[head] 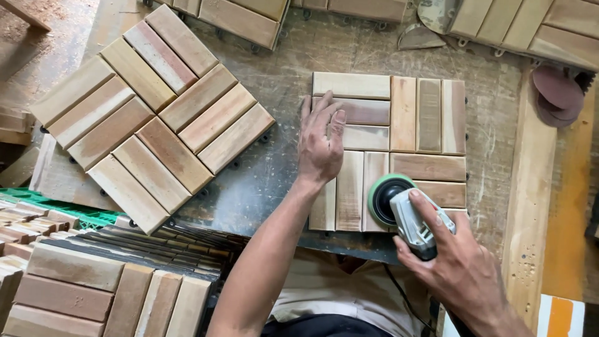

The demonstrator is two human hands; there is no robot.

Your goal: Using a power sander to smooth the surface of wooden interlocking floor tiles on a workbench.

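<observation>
Square wooden deck tile (405, 125), made of pale and reddish slats set in alternating blocks, lies flat at the centre-right of the scuffed, dusty workbench (281, 75), and both of our hands are on it.

Starting at the far left, we see a green plastic crate (43, 203) partly hidden under stacked timber, and below it a pile of similar slatted tiles (100, 293) at the lower left corner. Above that, a second, larger wooden tile (153, 112) rests on the bench turned diagonally, well apart from the one we are working on.

Moving right, our left hand (320, 143) lies palm down on the left part of the square tile, fingers stretched out and close together, pressing flat on the slats and gripping nothing.

Further right, our right hand (452, 256) is wrapped around the grey body of a small round orbital sander (399, 209) with a green-rimmed pad; the fingers are curled firmly over the housing, and the pad sits on the tile's lower slats near its front edge.

At the right edge, a long pale wooden plank (530, 187) runs along the bench, with a stack of dark reddish round sanding discs (558, 93) just beyond it. More slatted tiles (499, 25) line the top.
</observation>
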